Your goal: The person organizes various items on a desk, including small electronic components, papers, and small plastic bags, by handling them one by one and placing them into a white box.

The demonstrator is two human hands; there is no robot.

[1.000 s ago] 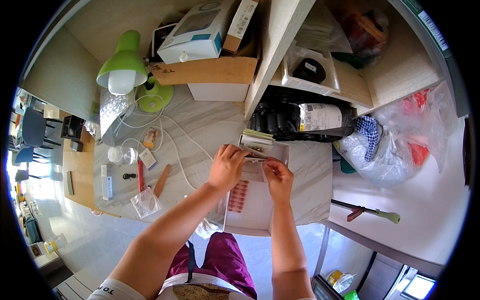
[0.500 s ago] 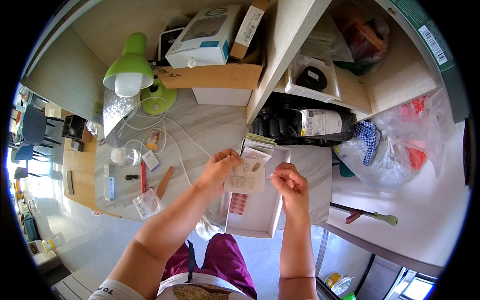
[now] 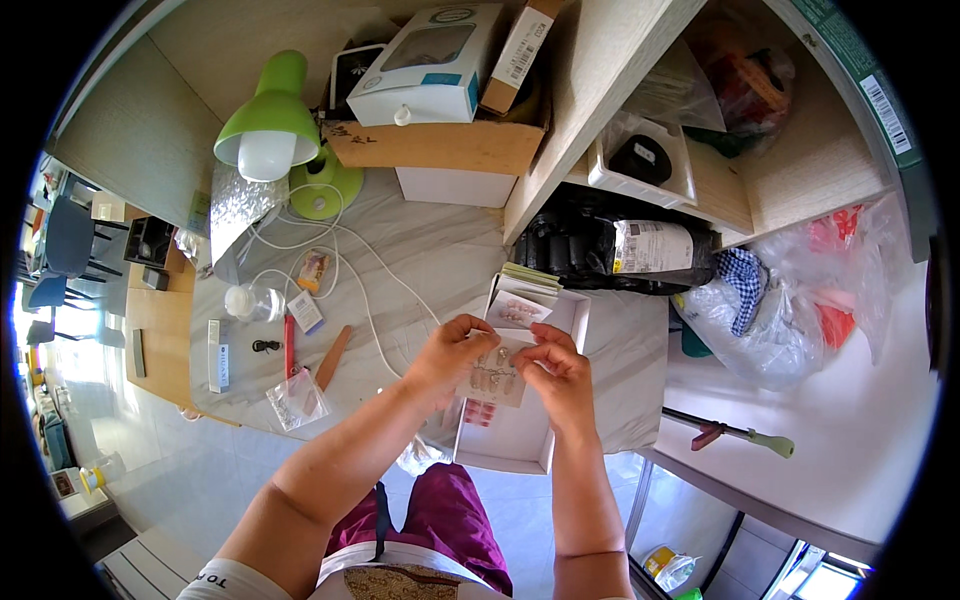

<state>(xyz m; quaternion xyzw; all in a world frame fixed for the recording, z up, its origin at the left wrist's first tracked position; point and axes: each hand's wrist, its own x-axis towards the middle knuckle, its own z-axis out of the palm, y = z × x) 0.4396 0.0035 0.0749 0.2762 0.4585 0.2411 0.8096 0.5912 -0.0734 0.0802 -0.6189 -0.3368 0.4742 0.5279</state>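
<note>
My left hand pinches the upper left edge of a pale card with nail-shaped pieces and a looping dark pattern on it. My right hand is closed in a pinch at the card's upper right. Anything between its fingertips is too small to make out. Below the card lies a shallow white box, holding a set of pinkish-red press-on nails. At the box's far end rest a stack of cards and a white card with pale nails.
A green lamp stands at the far left, its white cable looping over the marble-patterned table. Nearer lie a red stick, a brown nail file and a clear bag. Black parcels sit right of the box.
My right hand has moved left from beside the card onto its upper right. The view has shifted slightly. My left hand still holds the card.
</note>
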